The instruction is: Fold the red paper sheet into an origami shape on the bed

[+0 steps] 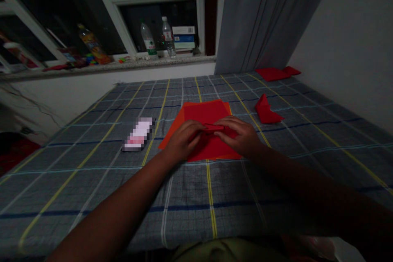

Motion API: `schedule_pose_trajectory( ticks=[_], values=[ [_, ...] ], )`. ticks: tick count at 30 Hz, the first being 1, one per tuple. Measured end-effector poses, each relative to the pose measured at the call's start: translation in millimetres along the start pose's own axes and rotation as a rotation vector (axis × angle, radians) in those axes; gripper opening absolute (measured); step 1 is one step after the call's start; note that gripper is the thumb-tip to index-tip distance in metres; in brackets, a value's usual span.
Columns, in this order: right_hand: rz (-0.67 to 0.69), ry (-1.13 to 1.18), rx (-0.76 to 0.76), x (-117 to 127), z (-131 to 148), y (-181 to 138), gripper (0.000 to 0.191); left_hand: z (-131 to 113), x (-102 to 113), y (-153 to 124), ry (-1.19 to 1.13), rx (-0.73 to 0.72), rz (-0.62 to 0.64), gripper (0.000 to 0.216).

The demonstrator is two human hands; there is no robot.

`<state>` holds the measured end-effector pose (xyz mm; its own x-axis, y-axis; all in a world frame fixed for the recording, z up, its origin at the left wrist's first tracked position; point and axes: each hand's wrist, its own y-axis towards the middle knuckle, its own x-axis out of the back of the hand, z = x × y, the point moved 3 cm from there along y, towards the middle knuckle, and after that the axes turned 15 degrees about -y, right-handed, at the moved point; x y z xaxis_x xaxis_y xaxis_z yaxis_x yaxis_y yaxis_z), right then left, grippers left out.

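A folded red paper (214, 128) is pinched at opposite ends by the left hand (186, 138) and right hand (241, 134), above red sheets (205, 111). Two clear bottles (168, 41) are noted on the windowsill (123, 65); their contents cannot be determined.

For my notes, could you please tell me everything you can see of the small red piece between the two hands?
The small red piece looks like folded paper, narrow and flattish, its long side running roughly left to right. The exact folds are too dim to make out. The left hand grips its left end and the right hand its right end, partly hiding both. It is held over the red and orange sheets; whether it touches them is unclear.
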<state>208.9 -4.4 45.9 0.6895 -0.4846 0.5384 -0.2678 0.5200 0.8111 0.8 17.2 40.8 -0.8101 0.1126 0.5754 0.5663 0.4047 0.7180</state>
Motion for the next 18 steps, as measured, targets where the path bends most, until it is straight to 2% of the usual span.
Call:
schedule_pose_trajectory(
  ticks=[3,8,12,15,18],
  values=[
    [-0.021,0.003,-0.028,-1.0,-2.1,-1.2,0.013,1.5,0.8,-0.5,0.02,0.002,-0.01,0.024],
    [0.029,0.031,-0.035,-3.4,-5.1,-1.6,0.012,4.1,1.7,-1.0,0.001,0.038,-0.022,0.019],
    [0.044,0.106,-0.211,-2.8,-10.0,-2.5,0.015,3.0,3.0,0.4,-0.026,0.126,-0.093,0.015],
    [0.054,0.171,-0.37,-2.6,-12.8,-3.7,0.019,-0.1,2.3,1.9,-0.073,0.224,-0.075,0.019],
    [0.122,0.284,-0.481,-3.9,-11.8,-2.6,0.021,-3.2,0.9,2.6,-0.19,0.32,-0.048,0.023]
  ],
)
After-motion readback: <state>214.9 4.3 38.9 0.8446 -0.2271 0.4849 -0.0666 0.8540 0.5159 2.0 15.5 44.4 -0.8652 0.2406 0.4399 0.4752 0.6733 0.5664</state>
